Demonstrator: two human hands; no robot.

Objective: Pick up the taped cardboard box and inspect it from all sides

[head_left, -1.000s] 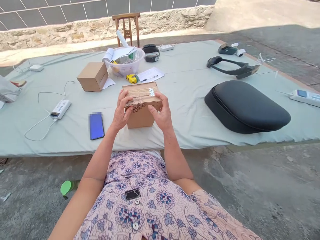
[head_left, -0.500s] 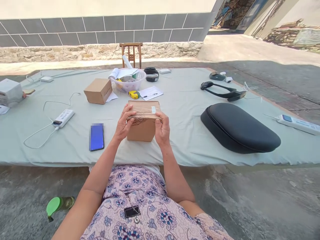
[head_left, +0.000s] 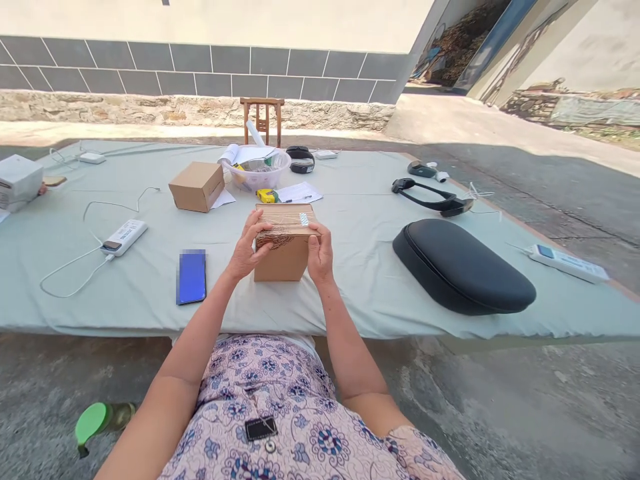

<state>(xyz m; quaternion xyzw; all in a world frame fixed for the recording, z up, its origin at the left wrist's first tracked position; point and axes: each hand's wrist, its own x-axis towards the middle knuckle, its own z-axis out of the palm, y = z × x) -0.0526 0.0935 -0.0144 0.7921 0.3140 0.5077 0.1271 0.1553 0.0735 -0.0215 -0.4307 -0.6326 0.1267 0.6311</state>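
A brown cardboard box (head_left: 281, 260) stands on the cloth-covered table right in front of me. Its top carries a small blue-and-white patterned sticker and is scuffed along the near edge. My left hand (head_left: 247, 248) grips the box's left side, fingers over the top edge. On the opposite side my right hand (head_left: 321, 253) holds the top right corner, its thumb on the near face. Just beyond the box lie a yellow tape measure (head_left: 267, 196) and a white sheet of paper (head_left: 300, 192) with a pen.
A phone (head_left: 191, 277) and a white power bank (head_left: 125, 237) lie to the left. Another cardboard box (head_left: 197, 187) and a plastic basket (head_left: 260, 177) stand farther back. On the right are a black case (head_left: 465, 267) and a black headset (head_left: 430, 197). Another person's hand (head_left: 42, 190) touches a box far left.
My view has tilted slightly up, so the far things sit lower in the picture. Both hands keep hold of the box, which has hardly moved on the table.
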